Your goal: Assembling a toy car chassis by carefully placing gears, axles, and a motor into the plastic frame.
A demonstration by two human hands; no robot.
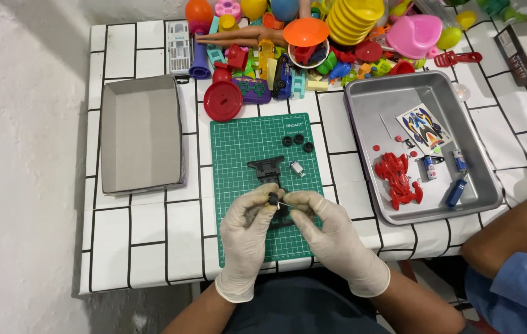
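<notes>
Grey cardboard tray (141, 136) at left, heaped plastic toys (313, 43) behind, metal pan (362, 105) at right.

Single head-worn view, steeply downward, fairly near the table (152, 247).

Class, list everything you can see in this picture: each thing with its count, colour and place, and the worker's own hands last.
Cutting mat: one, green, table centre.
Chassis: one, black, on mat, reaching under the hands.
Loose wheels: three, black, mat's upper right.
Motor: one, silver, beside chassis.
Box: one, grey, left.
Metal tray: one, silver, right.
Car body: one, red, in tray.
Sticker sheet: one, multicoloured, in tray.
Toy pile: many, mixed colours, table's far edge.
Neighbour's arm: one, blue sleeve, right.
Left hand: white glove, pinching a small wheel.
Right hand: white glove, holding thin axle.
</notes>
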